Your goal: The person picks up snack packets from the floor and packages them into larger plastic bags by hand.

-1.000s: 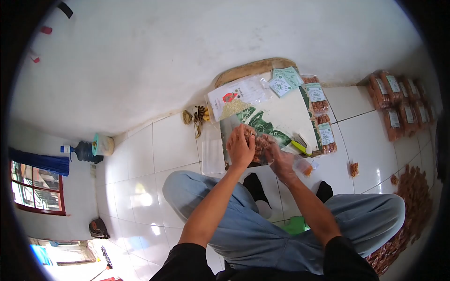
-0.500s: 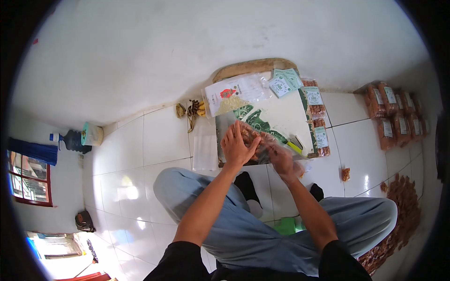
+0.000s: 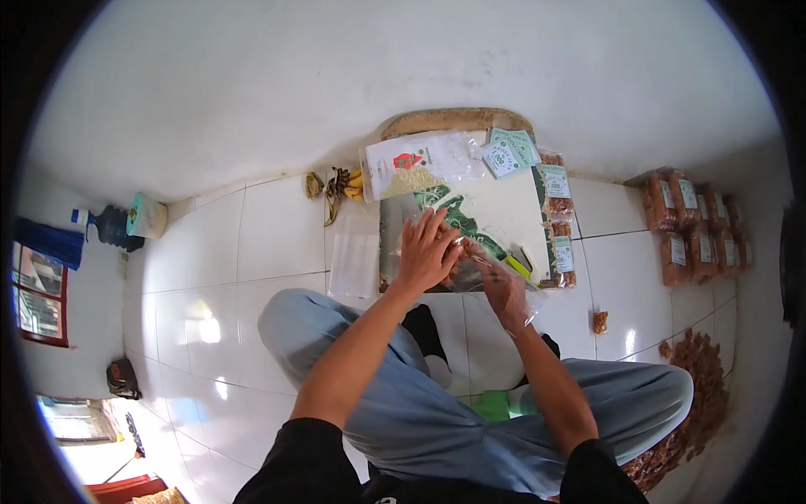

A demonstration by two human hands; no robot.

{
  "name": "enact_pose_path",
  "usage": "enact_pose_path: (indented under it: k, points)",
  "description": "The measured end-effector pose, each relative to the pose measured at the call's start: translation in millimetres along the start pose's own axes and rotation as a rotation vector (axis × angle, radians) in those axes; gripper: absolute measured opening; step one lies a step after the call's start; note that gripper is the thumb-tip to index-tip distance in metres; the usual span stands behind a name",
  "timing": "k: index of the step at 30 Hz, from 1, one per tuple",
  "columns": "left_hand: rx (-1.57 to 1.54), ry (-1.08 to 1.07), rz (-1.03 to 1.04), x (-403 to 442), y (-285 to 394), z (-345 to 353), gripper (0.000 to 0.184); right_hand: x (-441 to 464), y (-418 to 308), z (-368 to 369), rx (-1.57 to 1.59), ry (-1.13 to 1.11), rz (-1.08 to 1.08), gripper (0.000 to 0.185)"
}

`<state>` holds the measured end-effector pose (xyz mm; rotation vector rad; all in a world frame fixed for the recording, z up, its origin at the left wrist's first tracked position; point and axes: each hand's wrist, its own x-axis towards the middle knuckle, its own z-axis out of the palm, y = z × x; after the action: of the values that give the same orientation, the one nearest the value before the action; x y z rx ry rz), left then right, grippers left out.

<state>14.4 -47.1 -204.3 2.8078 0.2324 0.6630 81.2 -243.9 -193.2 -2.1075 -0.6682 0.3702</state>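
Observation:
A clear plastic bag [image 3: 480,252] with brown pieces in it lies at the near edge of the low table [image 3: 512,206], under and between my hands. My left hand [image 3: 426,254] rests over the bag's left part with its fingers spread. On the right, my right hand [image 3: 504,290] has its fingers closed on the bag's loose plastic. A green-handled tool [image 3: 518,265] lies just beyond my right hand. Green-and-white labels [image 3: 509,155] and a printed plastic packet [image 3: 420,166] are at the table's far side. Labelled packs [image 3: 556,189] line its right edge.
Filled labelled packs [image 3: 688,202] are stacked at the right wall. Brown pieces [image 3: 693,395] are heaped at the lower right. A small piece [image 3: 599,322] lies on the floor. Bananas [image 3: 354,183] and clear plastic sleeves [image 3: 353,265] are left of the table.
The view has shifted, so the surroundings appear farther left. My left hand's fingers have spread over the bag. The bag's clear plastic now stretches out around my right hand.

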Motion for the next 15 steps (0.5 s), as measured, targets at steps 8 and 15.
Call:
enact_pose_path:
  k: [8,15]
  points:
    - [-0.032,-0.071,0.055,6.0,-2.7,1.7,0.038,8.7,78.0,42.8,0.357,0.148,-0.171,0.032]
    - [-0.019,-0.191,0.128,11.2,2.1,-7.1,0.040,12.3,37.1,31.9,0.236,0.057,-0.015,0.022]
